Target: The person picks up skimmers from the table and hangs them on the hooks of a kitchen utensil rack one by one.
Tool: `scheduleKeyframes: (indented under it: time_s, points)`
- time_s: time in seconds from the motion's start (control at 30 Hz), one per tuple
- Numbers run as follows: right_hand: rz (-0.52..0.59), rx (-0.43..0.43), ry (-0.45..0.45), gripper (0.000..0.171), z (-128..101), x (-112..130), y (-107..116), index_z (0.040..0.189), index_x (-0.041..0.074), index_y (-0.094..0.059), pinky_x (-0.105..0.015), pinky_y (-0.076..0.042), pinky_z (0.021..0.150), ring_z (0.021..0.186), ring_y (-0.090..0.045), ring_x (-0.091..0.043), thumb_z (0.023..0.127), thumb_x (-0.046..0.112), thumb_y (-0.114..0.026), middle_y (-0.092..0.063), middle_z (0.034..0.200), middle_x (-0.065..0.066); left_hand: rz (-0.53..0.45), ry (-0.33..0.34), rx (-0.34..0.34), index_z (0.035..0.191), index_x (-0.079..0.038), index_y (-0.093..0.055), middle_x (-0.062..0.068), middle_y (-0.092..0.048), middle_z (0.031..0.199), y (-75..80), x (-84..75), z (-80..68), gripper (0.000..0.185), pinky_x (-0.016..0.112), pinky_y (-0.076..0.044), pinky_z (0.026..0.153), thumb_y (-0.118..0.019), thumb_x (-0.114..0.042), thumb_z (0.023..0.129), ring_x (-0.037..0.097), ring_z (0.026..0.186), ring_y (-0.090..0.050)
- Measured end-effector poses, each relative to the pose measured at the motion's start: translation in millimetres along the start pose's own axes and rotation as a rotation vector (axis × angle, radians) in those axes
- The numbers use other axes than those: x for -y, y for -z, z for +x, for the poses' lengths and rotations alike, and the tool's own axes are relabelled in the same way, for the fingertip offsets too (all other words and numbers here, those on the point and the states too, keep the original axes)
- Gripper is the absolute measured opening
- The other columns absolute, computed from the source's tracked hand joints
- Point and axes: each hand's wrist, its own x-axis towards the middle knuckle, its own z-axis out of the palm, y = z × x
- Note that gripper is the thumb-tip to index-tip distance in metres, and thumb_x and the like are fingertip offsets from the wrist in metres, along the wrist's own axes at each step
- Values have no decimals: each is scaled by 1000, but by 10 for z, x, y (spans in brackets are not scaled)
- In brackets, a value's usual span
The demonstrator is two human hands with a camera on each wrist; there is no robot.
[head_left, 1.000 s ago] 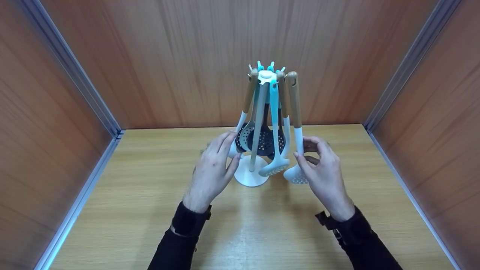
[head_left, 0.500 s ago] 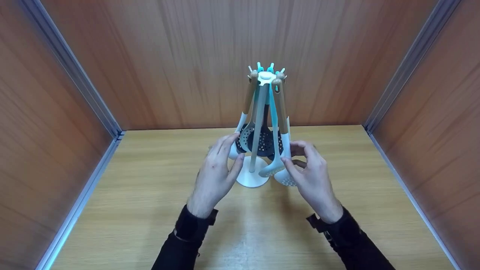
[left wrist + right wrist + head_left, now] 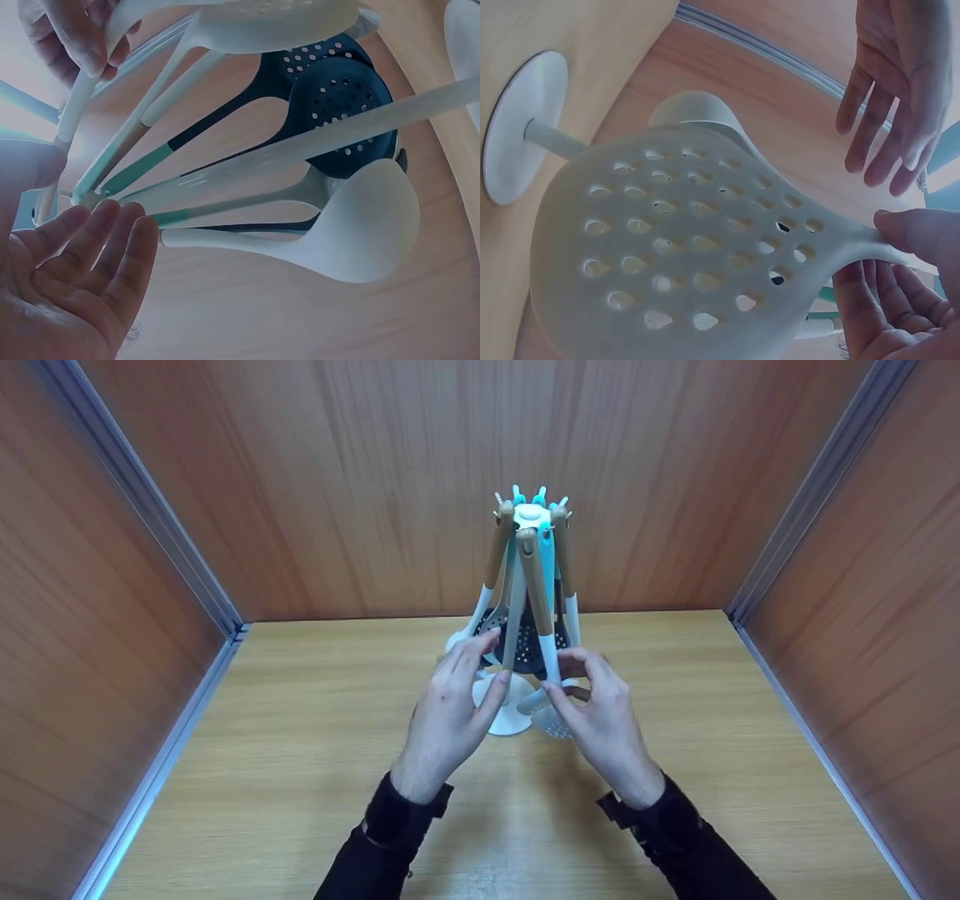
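My right hand [image 3: 600, 716] pinches the white shaft of a skimmer [image 3: 535, 585] with a wooden handle, thumb on one side and fingers on the other. Its white, perforated head [image 3: 686, 262] fills much of the right wrist view. The handle top overlaps the front of a utensil stand [image 3: 510, 726], just below its hooks. My left hand [image 3: 454, 701] is open and holds nothing, its relaxed fingers close to the stand's pole. A white ladle [image 3: 367, 225] hangs near that hand, and dark skimmers [image 3: 330, 75] hang behind the pole.
Another skimmer with a turquoise handle [image 3: 547, 559] hangs at the front right of the stand. Wooden-handled utensils [image 3: 501, 547] hang on either side. A wood panel [image 3: 375, 495] rises behind the table [image 3: 300, 720], with side panels left and right.
My right hand has carried the skimmer leftward, from right of the stand to in front of its pole. My left hand has shifted slightly right and toward me.
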Motion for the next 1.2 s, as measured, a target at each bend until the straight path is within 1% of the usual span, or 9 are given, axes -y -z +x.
scheduleKeyframes:
  time_s: [0.13, 0.4, 0.7, 0.93, 1.1, 1.2]
  points:
    - [-2, 2, -8, 47, 17, 22, -55, 151, 9, -65, -44, -74, 105, 126, -79, -24, 109, 8, -84, -76, 136, -10, 5, -3, 0, 170, -16, -58, 11, -72, 160, -2, -10, 2, 56, 49, -67, 120, -74, -29, 118, 28, 145, -74]
    - [-11, -4, -19, 50, 71, 56, -98, 152, 7, -65, -51, -73, 105, 122, -80, -27, 106, 9, -87, -77, 134, -12, -9, -1, -15, 169, -14, -60, 12, -74, 155, 16, -1, -2, 55, 49, -68, 118, -75, -29, 118, 27, 142, -75]
    - [-3, 4, -26, 51, 103, 56, -123, 153, 8, -65, -51, -73, 105, 123, -81, -27, 108, 12, -87, -78, 135, -12, -6, -15, -14, 168, -14, -60, 12, -74, 155, 25, 10, 4, 54, 49, -67, 119, -74, -27, 118, 28, 143, -74]
    - [6, 8, -40, 51, 128, 35, -147, 154, 7, -66, -47, -74, 103, 124, -82, -28, 107, 12, -87, -77, 137, -13, 5, -19, -10, 169, -14, -60, 12, -74, 156, 16, 26, -1, 54, 50, -67, 120, -74, -27, 118, 28, 144, -73]
    - [6, 4, -49, 50, 140, 26, -174, 153, 7, -65, -45, -74, 103, 123, -82, -27, 108, 11, -86, -78, 136, -12, 19, -19, 2, 170, -15, -59, 12, -73, 158, 15, 31, -7, 56, 50, -67, 120, -75, -28, 118, 28, 145, -73]
    - [-3, 1, -38, 49, 147, 23, -193, 152, 7, -65, -46, -74, 102, 122, -82, -27, 108, 11, -86, -78, 134, -12, 25, -21, 8, 169, -15, -60, 11, -73, 159, 13, 39, -12, 56, 49, -68, 118, -75, -29, 118, 28, 145, -73]
